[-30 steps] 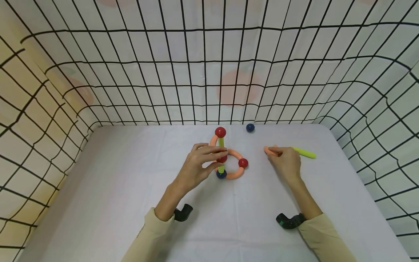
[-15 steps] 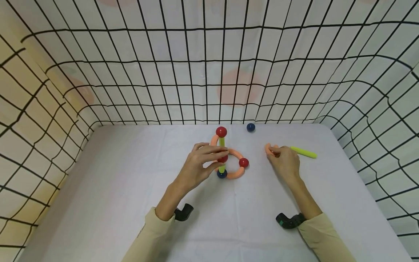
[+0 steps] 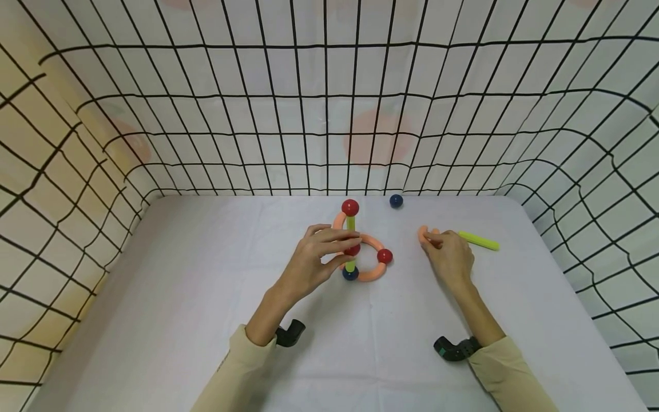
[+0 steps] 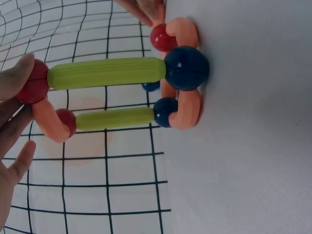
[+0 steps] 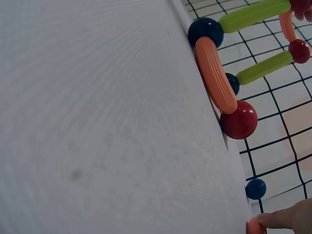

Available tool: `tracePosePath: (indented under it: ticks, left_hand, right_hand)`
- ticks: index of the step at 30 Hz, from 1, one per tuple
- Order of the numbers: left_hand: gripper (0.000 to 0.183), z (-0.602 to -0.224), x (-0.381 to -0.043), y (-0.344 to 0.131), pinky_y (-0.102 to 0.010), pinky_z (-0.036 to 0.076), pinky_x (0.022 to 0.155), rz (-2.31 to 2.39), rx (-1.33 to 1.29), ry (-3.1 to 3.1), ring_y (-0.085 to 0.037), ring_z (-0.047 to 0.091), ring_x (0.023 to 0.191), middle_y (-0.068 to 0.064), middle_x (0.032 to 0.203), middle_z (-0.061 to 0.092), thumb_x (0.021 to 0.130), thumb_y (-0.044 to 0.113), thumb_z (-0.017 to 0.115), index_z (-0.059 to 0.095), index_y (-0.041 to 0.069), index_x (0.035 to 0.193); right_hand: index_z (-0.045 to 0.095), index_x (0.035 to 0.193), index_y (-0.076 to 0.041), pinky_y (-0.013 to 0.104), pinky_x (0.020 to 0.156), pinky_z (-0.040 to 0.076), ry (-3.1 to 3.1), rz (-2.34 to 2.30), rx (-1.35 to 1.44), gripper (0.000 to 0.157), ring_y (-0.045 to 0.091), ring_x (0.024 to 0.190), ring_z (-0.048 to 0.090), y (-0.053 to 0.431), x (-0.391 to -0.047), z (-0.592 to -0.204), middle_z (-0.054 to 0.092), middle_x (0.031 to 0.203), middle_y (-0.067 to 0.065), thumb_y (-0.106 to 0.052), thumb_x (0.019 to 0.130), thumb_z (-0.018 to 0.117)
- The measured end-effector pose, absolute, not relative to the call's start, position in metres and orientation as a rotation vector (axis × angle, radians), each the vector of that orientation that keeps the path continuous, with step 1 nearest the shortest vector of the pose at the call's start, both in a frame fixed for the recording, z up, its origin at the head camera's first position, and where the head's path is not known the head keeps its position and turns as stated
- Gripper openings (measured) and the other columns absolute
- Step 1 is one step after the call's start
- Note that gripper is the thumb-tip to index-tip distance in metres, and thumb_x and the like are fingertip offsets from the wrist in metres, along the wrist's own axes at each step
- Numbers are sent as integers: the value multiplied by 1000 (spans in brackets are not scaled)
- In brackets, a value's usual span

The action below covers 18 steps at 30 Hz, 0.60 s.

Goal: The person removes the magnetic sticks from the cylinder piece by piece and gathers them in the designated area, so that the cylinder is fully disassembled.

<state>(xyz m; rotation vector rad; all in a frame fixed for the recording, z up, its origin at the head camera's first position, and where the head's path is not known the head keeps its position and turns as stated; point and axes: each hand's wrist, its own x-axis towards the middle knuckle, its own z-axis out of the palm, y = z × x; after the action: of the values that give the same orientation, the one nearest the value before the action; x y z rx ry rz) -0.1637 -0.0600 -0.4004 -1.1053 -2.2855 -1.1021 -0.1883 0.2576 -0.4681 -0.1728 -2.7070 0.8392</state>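
Centrally in the head view, a ball-and-rod frame (image 3: 373,242) stands on the tabletop (image 3: 206,257), two green rods (image 3: 350,266) upright; the left hand (image 3: 309,257), grip half spread, pinches the red ball (image 3: 353,250) atop one. Rightward, the right hand (image 3: 453,257) pinches an orange piece (image 3: 423,233) near one loose green rod (image 3: 479,241) and one loose blue ball (image 3: 396,201). Left wrist view: three red balls, two blue in the frame. Right wrist view: the grip looks narrow, though cropped.

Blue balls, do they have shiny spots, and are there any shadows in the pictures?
Left wrist: small pale glare on the near blue ball; right wrist: a faint shine on the nearest red ball; head: a soft shadow on the table beside the left arm.
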Motion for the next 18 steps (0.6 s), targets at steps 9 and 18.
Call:
tracePosePath:
  ticks: [9,18]
  left_hand:
    - [42,-401,-164,-59,-49,49,111,-1117,-1109,-2277,-24,72,114,-11,121,77,79,0,87,77,4,120]
    - [48,-402,-165,-59,-51,47,114,-1120,-1125,-2262,-23,72,116,-10,122,77,77,-2,88,75,2,124]
  right_hand:
    - [77,116,-1,34,60,43,-2692,852,-199,27,35,86,65,258,-189,-472,72,97,23,-19,94,77]
    - [78,119,-5,38,65,43,-2690,852,-186,30,35,90,64,257,-187,-460,72,100,21,-22,94,75]
